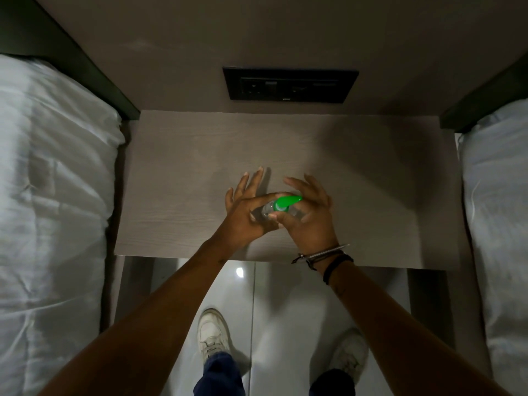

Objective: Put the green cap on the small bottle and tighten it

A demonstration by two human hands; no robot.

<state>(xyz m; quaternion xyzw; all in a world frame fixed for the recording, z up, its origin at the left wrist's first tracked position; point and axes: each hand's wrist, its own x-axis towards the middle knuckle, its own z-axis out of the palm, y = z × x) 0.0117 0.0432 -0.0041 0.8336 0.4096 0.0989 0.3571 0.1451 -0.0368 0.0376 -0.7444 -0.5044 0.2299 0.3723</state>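
1. At my far left lies a white bed [54, 212], its cover soft and creased into long folds, with a dark flat headboard [71, 57] behind it.
2. Between the beds stands the bedside table [200, 155], a flat rectangular top with a pale grey wood grain and a matte finish.
3. My left hand [243, 212] hovers over the middle of the table, fingers spread and pointing away from me. Its thumb and forefinger reach right and pinch the small bottle [267, 209], so this hand holds the bottle while the other fingers fan wide.
4. The small bottle is clear and glossy, catching a little light. Only a short part shows, because it sits squeezed between my two hands and tilted on its side, up off the table top.
5. The green cap [285, 202] is bright, smooth plastic, rounded at the collar and drawn out to a blunt point at the right. It sits at the bottle's mouth; I cannot tell whether it is fully screwed down.
6. My right hand [310, 215] curls around the cap end, thumb pressed beneath the green cap, fingers arched above it.
7. Thin bracelets [323, 254] and a dark band circle my right wrist.
8. On the wall above is a black rectangular socket panel [290, 84].
9. At the far right is a second white bed [497, 224].
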